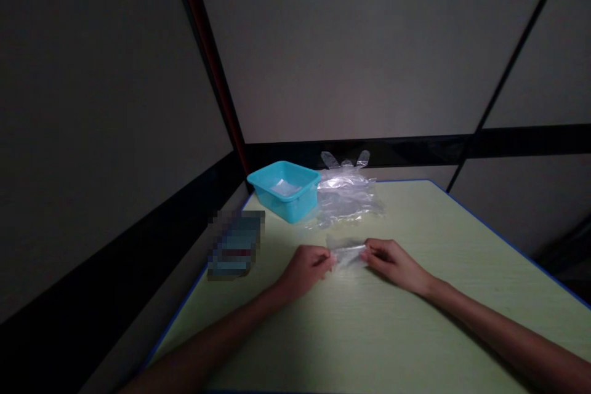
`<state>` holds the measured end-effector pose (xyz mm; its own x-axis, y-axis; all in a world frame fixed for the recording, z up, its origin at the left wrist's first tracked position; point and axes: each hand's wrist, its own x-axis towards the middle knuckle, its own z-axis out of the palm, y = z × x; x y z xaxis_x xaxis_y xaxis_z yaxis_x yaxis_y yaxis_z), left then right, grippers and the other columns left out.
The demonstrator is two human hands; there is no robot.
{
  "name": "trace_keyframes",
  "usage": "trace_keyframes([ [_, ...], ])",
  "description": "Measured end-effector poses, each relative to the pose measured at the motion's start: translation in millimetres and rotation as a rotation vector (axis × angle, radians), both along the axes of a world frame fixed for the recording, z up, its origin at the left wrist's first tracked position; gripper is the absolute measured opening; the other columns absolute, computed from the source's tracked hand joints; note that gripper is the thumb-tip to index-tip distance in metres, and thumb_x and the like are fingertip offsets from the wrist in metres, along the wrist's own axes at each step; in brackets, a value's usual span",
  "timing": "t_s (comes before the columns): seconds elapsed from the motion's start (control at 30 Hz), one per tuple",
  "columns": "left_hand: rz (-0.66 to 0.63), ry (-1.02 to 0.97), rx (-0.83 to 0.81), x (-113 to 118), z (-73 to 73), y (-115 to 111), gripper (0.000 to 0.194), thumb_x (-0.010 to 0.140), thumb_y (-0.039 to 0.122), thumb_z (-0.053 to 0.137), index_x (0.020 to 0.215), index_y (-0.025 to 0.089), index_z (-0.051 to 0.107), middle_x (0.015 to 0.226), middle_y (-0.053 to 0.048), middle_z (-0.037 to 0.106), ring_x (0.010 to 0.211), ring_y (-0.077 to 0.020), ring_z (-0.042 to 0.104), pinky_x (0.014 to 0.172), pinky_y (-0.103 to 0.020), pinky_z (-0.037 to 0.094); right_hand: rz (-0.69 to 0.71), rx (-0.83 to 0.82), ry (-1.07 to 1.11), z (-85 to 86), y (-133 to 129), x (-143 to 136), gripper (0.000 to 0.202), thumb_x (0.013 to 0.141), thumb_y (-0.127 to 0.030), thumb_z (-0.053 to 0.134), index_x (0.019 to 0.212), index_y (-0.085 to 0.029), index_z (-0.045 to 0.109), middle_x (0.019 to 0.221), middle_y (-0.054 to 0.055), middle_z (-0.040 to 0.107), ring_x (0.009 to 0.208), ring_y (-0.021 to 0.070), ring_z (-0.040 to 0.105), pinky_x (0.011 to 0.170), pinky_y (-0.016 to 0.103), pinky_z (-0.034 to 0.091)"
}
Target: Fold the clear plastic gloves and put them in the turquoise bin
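Between my two hands, low over the table, stretches a thin clear plastic glove, partly folded so that its fingers cannot be made out. My left hand pinches its left end, fingertips pressed together. At the right end, my right hand grips the same film between thumb and fingers. Farther back lies a loose pile of clear disposable gloves, some glove fingers sticking up at its far edge. Left of that pile stands a turquoise plastic basket with a whitish, folded-looking piece on its bottom.
The pale green table has a blue edge. A blurred-out, pixelated flat object lies near its left edge. Grey wall panels with dark strips rise behind and to the left.
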<state>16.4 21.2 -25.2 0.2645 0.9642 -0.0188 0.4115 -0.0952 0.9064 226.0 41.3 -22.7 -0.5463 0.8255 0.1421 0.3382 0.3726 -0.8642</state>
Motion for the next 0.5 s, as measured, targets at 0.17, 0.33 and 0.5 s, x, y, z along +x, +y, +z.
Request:
trace_keyframes([
  [0.17,0.073,-0.081,-0.188,6.9,0.3,25.5,0.017,0.065,0.027,0.056,0.056,0.013,0.051,0.049,0.001,0.055,0.049,-0.0121,0.058,0.042,-0.017,0.041,-0.097,-0.172,0.062,-1.9,20.5,-14.7,0.025,0.07,-0.04,0.05,0.06,-0.017,0.042,0.046,-0.008,0.036,0.037,0.0049,0.031,0.035,0.018,0.023],
  [0.33,0.138,-0.127,-0.202,10.2,2.2,26.2,0.015,0.063,0.024,0.054,0.054,0.013,0.048,0.049,0.002,0.054,0.045,-0.0115,0.057,0.037,-0.016,0.039,-0.184,-0.179,0.056,-10.3,28.2,-17.4,0.022,0.065,-0.037,0.05,0.061,-0.016,0.047,0.041,-0.008,0.037,0.032,0.0043,0.028,0.031,0.017,0.021],
  [0.5,0.195,-0.185,-0.122,12.4,2.0,16.3,0.007,0.062,0.018,0.053,0.061,0.014,0.047,0.057,0.003,0.053,0.048,-0.0093,0.056,0.035,-0.012,0.038,-0.255,-0.166,0.09,-13.3,23.7,-17.6,0.019,0.064,-0.035,0.05,0.069,-0.017,0.045,0.044,-0.007,0.044,0.033,0.005,0.031,0.032,0.017,0.022],
])
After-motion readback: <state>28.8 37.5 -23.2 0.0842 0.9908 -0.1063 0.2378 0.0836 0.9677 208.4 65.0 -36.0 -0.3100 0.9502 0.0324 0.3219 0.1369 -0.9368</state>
